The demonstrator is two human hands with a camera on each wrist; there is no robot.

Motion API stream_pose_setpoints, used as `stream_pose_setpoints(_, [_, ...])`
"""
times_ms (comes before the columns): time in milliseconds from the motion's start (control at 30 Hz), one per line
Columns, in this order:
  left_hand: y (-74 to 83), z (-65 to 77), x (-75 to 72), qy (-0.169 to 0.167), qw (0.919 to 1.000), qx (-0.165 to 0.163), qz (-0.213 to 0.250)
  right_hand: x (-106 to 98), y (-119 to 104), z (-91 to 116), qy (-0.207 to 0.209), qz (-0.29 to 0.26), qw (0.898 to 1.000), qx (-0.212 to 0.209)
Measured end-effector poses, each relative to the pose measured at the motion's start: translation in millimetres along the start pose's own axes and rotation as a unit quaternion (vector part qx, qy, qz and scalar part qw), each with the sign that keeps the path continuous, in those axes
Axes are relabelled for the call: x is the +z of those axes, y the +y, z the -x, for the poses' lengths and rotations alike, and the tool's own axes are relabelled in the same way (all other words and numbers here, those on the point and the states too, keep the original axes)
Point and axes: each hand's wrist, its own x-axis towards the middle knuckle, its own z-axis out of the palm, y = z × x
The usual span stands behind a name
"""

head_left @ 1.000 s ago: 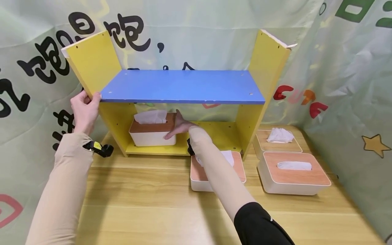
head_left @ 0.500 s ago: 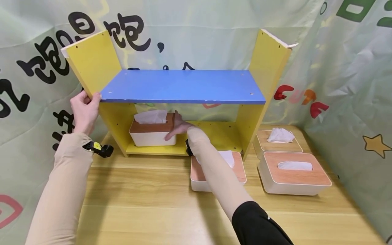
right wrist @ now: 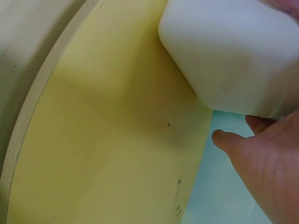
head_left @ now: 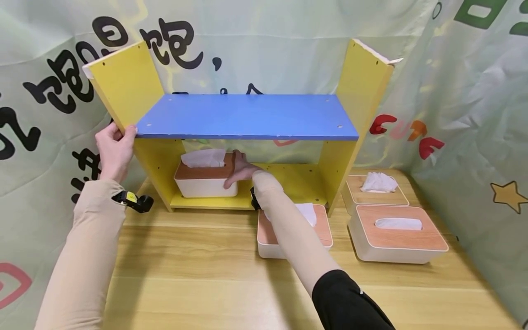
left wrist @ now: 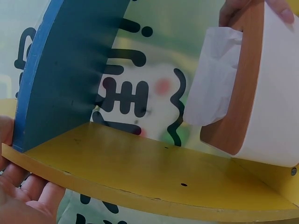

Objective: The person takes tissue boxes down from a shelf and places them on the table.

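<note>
A yellow shelf unit (head_left: 134, 73) with a blue board (head_left: 247, 117) stands on the wooden table. Its left side panel is gripped at the front edge by my left hand (head_left: 115, 151), level with the board. On the lower yellow shelf, at the left, sits a white tissue box (head_left: 206, 188) with a wood-look lid and a tissue sticking out. My right hand (head_left: 242, 170) holds that box by its right end, thumb at the front and other fingers toward the back. In the right wrist view, fingers (right wrist: 229, 140) reach behind the box's corner.
Another tissue box (head_left: 270, 250) stands in front of the shelf unit, partly hidden under my right forearm. Two more stand at the right, a pink-lidded tissue box (head_left: 400, 240) before a lighter-lidded tissue box (head_left: 354, 188). A printed cloth (head_left: 272, 55) hangs behind.
My right hand's fingers have bent in slightly against the box's right end. The tissue box and my left hand have stayed in place.
</note>
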Motion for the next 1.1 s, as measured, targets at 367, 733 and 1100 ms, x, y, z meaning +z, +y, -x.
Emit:
stream_pose_setpoints(367, [-0.8, 0.4, 1.5, 0.0, 1.0, 0.001, -0.006, 5, 3, 0, 0.023, -0.074, 0.997, -0.01])
stream_pose_setpoints(733, [0.0, 1.1, 3.7, -0.003, 1.0, -0.006, -0.001, 4, -5, 6, 0.05, -0.069, 0.996, -0.032])
stream_pose_setpoints(1100, [0.1, -1.5, 1.4, 0.006, 0.9998, -0.01, 0.013, 7, -9, 20, 0.082, -0.12, 0.989, -0.032])
